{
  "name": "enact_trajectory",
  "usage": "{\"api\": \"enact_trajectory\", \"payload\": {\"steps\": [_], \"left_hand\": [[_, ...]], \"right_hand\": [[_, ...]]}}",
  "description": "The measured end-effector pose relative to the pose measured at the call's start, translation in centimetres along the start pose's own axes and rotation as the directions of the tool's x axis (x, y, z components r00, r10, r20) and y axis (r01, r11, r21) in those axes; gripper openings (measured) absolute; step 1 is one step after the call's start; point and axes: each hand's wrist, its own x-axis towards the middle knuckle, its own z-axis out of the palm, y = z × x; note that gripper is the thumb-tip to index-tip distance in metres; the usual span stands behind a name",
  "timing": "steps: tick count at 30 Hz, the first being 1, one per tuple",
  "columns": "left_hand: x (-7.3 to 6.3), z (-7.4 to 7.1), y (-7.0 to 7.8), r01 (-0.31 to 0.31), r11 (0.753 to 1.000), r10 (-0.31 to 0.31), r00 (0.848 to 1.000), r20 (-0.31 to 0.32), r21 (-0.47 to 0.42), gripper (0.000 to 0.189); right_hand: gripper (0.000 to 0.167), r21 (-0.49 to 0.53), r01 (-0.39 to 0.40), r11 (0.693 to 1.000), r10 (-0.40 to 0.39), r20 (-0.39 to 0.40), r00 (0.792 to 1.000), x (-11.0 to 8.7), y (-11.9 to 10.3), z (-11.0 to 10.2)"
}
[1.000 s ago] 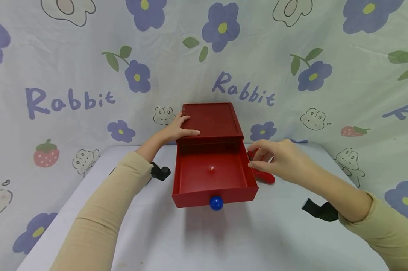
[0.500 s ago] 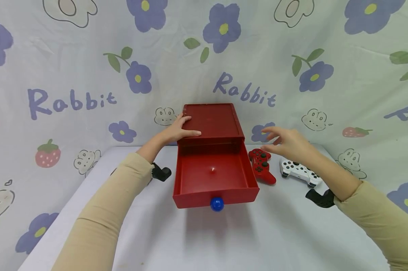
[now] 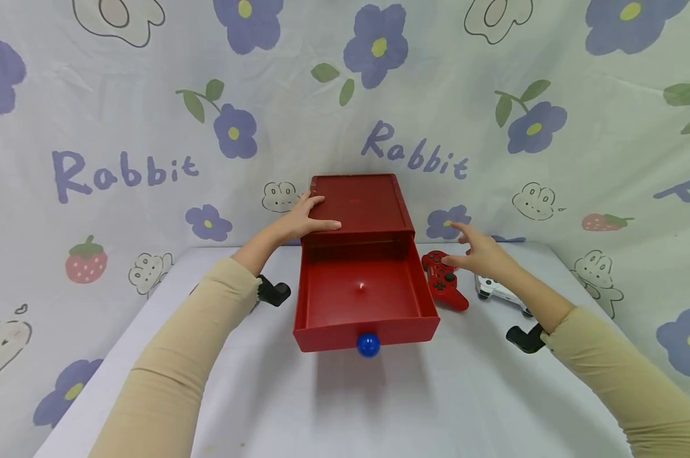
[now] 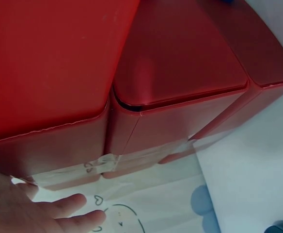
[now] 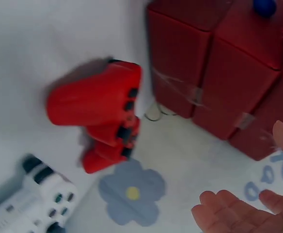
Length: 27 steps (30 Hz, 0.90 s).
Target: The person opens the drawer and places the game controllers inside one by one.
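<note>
A red drawer unit (image 3: 358, 202) stands mid-table with its top drawer (image 3: 345, 299) pulled out, a blue knob (image 3: 368, 345) at the front. My left hand (image 3: 301, 219) rests on the unit's upper left edge, fingers spread along it; in the left wrist view those fingers (image 4: 66, 206) extend beside the red wall. Over a red game controller (image 3: 449, 291) right of the drawer hovers my right hand (image 3: 484, 256), thumb and fingers apart, holding nothing. The right wrist view shows the hand (image 5: 238, 216) apart from the red controller (image 5: 100, 99).
A white game controller (image 3: 500, 292) lies farther right, partly hidden by my right forearm. Behind the table hangs a patterned cloth (image 3: 299, 127). Several red drawer fronts stack below the open one in the right wrist view. Black wrist-camera mounts (image 3: 274, 292) hang under both sleeves.
My right hand has moved away from the drawer's right side, up and rightward, then slightly back down toward the red controller, which came into fuller view. The left hand stays on the unit.
</note>
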Motion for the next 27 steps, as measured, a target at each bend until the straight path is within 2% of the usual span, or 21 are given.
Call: {"api": "enact_trajectory", "payload": {"steps": [5,16,21,27], "left_hand": [[0.1,0.1,0.0,0.001,1.000,-0.001,1.000,0.011,-0.004,0.082],[0.2,0.4,0.0,0.010,1.000,-0.010,1.000,0.006,-0.009,0.083],[0.1,0.3,-0.1,0.008,1.000,-0.007,1.000,0.003,-0.016,0.082],[-0.1,0.1,0.0,0.008,1.000,-0.008,1.000,0.000,-0.002,0.082]], "right_hand": [[0.086,0.018,-0.044,0.999,0.044,0.021,0.999,0.5,1.7,1.5],[0.082,0.028,-0.038,0.999,0.038,0.018,0.999,2.4,5.6,7.1],[0.084,0.033,-0.068,0.997,0.067,0.025,0.997,2.9,6.3,8.6],[0.082,0.053,-0.042,0.998,0.042,-0.005,0.999,3.2,6.8,10.3]]}}
